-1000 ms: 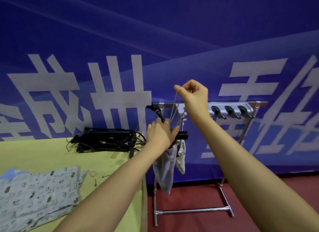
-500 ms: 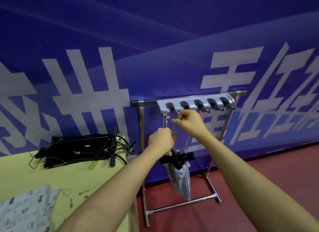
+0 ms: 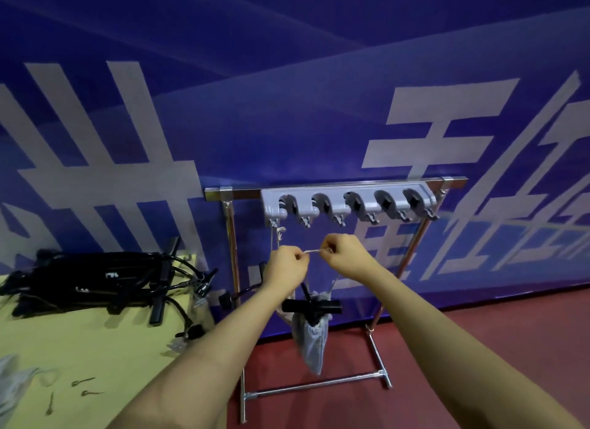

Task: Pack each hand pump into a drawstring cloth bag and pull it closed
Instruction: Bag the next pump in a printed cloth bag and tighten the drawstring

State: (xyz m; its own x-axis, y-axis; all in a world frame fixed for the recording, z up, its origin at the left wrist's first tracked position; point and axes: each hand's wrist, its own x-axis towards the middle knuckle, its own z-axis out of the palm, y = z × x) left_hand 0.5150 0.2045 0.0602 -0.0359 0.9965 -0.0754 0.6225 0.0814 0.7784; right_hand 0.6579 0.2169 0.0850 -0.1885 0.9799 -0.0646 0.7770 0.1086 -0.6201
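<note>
1. The step in hand looks like fastening the pale twisted drawstring cord of a packed bag at the rack. The left hand and the right hand are raised close together, each pinching one end of a short taut run of cord between thumb and fingertips.
2. To do it well, I would keep that run taut and level, and draw both ends evenly so the bag's mouth gathers tight rather than bunching on one side.
3. The weight hangs on the cord, so neither pinch should slacken until the cord is caught on one of the hooks of the grey plastic five-clip holder.
4. The small grey cloth drawstring bag hangs below the hands, in front of the chrome tube rack, just off the right edge of the desk.
5. The black T-handled hand pump stands in it, its cross handle and the top of its shaft sticking out of the puckered mouth. The mouth seems drawn in round the shaft, not fully shut.
6. A heap of black pumps with hoses lies at the far right corner of the yellow-topped desk, so much of the task is probably left.
</note>
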